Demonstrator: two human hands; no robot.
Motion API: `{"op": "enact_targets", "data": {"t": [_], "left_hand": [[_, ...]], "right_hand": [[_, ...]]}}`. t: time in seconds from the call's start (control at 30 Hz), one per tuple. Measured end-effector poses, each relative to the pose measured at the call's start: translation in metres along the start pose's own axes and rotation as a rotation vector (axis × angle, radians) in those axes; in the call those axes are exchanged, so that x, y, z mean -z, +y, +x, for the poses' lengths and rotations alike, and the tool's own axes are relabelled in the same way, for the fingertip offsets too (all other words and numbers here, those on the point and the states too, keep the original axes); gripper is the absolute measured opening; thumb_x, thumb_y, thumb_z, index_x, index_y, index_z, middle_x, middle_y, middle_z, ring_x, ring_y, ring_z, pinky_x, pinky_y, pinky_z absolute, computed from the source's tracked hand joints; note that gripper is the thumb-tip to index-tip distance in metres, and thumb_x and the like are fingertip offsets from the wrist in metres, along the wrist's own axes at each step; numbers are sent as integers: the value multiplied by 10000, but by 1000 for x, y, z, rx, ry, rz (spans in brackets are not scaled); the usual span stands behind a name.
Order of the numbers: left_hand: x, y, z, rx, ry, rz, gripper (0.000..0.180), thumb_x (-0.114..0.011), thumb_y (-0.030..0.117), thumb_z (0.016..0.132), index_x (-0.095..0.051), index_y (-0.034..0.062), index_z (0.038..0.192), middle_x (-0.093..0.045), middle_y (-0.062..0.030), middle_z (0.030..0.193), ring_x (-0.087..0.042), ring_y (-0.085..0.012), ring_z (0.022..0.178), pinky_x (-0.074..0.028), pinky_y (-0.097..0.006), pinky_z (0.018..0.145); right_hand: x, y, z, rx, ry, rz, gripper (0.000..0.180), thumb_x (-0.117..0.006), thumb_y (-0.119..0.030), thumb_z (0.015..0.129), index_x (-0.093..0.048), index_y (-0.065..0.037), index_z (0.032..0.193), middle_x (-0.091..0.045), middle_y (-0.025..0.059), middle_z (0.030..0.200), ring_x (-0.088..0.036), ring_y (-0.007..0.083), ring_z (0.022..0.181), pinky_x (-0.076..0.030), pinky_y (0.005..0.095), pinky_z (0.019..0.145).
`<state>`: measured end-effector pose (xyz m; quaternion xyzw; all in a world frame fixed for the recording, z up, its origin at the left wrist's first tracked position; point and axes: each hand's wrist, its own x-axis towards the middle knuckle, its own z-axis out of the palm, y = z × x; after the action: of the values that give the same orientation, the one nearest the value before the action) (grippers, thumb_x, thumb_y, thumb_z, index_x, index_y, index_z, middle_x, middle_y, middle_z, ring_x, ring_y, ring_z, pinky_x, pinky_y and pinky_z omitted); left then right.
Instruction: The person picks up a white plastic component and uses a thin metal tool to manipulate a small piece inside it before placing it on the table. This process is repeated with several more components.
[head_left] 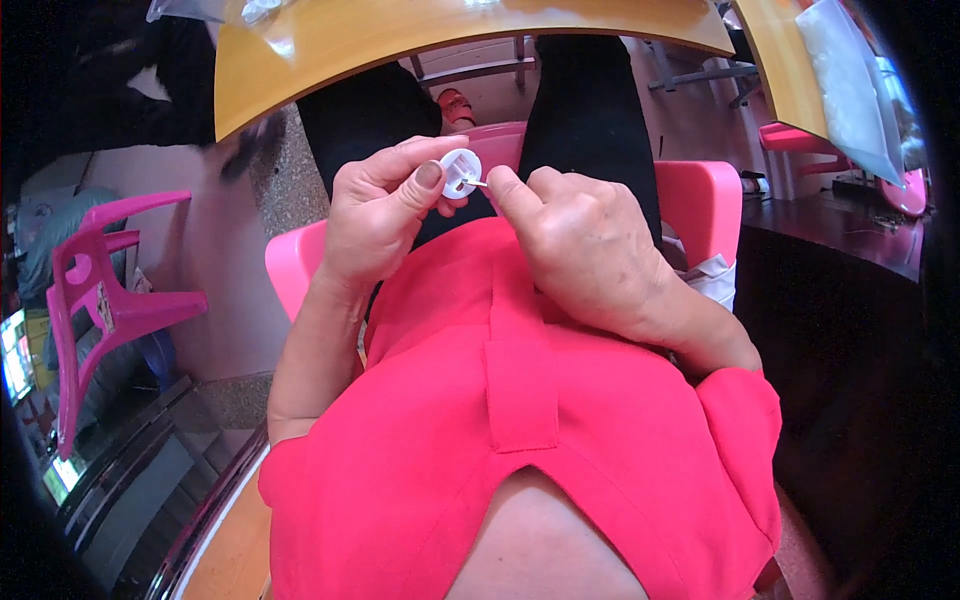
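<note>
My left hand [378, 212] pinches a small round white plastic part [459, 164] between thumb and fingers, with its hollow, ribbed side turned toward me. A thin metal rod [479, 184] reaches from the fingers of my right hand [590, 245] to the lower edge of that hollow. My right fingers are closed round the rod's other end, which is hidden, so I cannot tell what kind of tool or pin it is. Both hands are held above my lap, close together in front of the red top [430, 300].
A wooden table [400, 40] curves across the far side, with a clear plastic bag [240, 12] at its left. Another table edge at the right bears a bag of white pieces [845, 85]. Pink chair arms [700, 200] flank me; a pink stool [105, 290] lies tipped at the left.
</note>
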<state>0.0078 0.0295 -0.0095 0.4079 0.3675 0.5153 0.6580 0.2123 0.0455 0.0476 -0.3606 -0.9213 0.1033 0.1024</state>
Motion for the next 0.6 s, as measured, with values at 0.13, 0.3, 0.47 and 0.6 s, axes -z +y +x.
{"op": "enact_targets", "data": {"t": [0.13,0.3,0.47,0.6], "left_hand": [[-2,-1,0,-34,5,73,269,-610,140,914,-641,-9,1136,-622,-81,1004,-606,-134,827,-510,-237,699],[-5,-2,0,-49,12,129,262,-623,111,902,-639,-19,1129,-612,-79,1004,-607,-129,821,-519,-231,706],[-7,-3,0,-51,27,127,249,-629,85,894,-642,-24,1118,-611,-80,1000,-607,-125,817,-522,-229,703],[-6,-3,0,-49,14,120,238,-628,76,894,-646,-26,1108,-615,-80,995,-612,-124,815,-524,-228,702]], "right_hand": [[-3,-1,0,-2,-14,23,322,-610,-27,741,-575,22,1057,-561,105,678,-624,246,611,-497,336,500],[-5,-3,-1,-13,-50,-1,313,-603,-31,748,-568,42,1050,-563,113,678,-625,247,602,-502,331,504],[-4,-4,0,-9,-63,-8,294,-600,-42,759,-566,42,1038,-569,115,683,-628,246,602,-503,332,500],[-5,-5,0,-5,-63,-15,279,-600,-51,770,-567,40,1031,-574,115,685,-635,238,606,-502,328,493]]}}
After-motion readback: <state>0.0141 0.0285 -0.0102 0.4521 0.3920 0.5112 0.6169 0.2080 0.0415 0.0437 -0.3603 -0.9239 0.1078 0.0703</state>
